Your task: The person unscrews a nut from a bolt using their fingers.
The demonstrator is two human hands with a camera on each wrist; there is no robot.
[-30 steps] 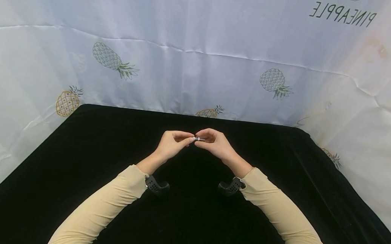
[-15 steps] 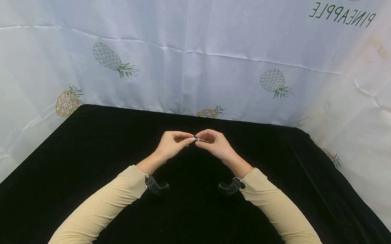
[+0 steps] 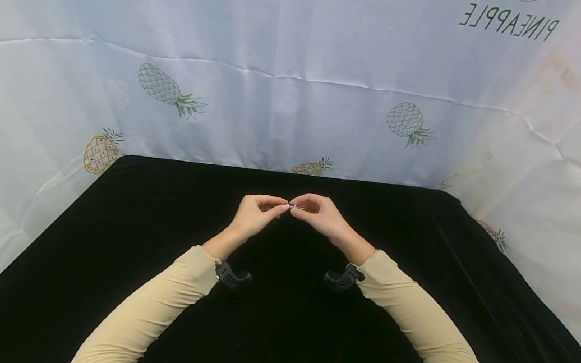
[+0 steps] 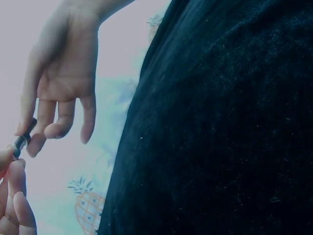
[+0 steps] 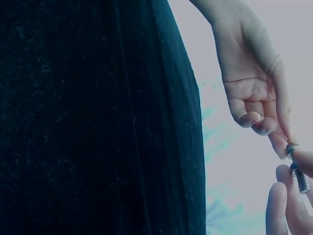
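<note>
A small metal bolt (image 3: 300, 208) lies level between the two hands, its threaded end to the right. At its head, the thumb and index finger of my left hand (image 3: 251, 217) pinch it. Around the shank sits a nut (image 3: 295, 206), with the thumb and index fingertips of my right hand (image 3: 324, 216) on it. The right wrist view shows the threaded shank (image 5: 303, 182) reaching past those fingertips. In the left wrist view the bolt (image 4: 22, 141) spans both hands, and fingertips partly cover its head. Both hands are held above the black cloth.
Black cloth (image 3: 281, 316) covers the table. White curtains (image 3: 274, 118) printed with pineapples stand behind it and at both sides. A black strap mount (image 3: 233, 276) sits on the left wrist, another strap mount (image 3: 344, 278) on the right.
My right index finger and thumb have shifted slightly down around the nut. The left hand has stayed still with the bolt head in its pinch.
</note>
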